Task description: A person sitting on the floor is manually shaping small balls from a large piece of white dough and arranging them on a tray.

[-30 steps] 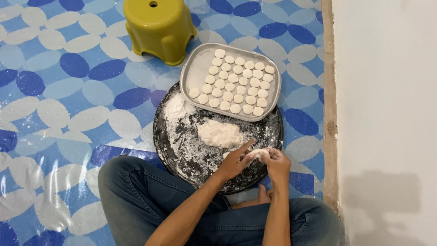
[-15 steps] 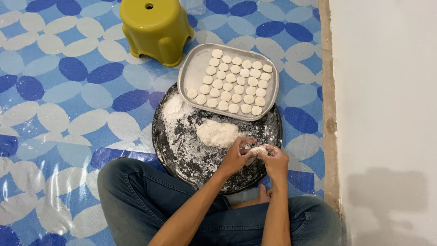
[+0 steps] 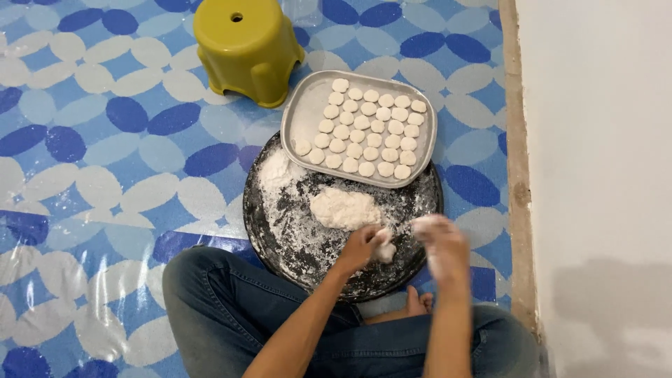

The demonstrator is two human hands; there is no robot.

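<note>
I sit cross-legged on the floor over a round dark tray (image 3: 273, 224) dusted with flour. A lump of white dough (image 3: 344, 208) lies near its middle. My left hand (image 3: 364, 246) pinches a small piece of dough (image 3: 385, 250) just below that lump. My right hand (image 3: 439, 243), floury and blurred, hovers over the tray's right side, apart from the left, fingers spread, nothing visible in it. A silver rectangular tray (image 3: 305, 112) rests on the far rim of the round one, filled with several rows of small white dough discs (image 3: 367, 129).
A yellow plastic stool (image 3: 243, 45) stands at the far left of the trays. The floor mat (image 3: 105, 147) is blue and white patterned plastic. A pale wall (image 3: 595, 175) runs along the right side. My jeans-clad knees (image 3: 231, 308) frame the near edge.
My two hands were joined over a piece of dough at the tray's near right; now they have parted, the left keeping the piece, the right swinging out to the right.
</note>
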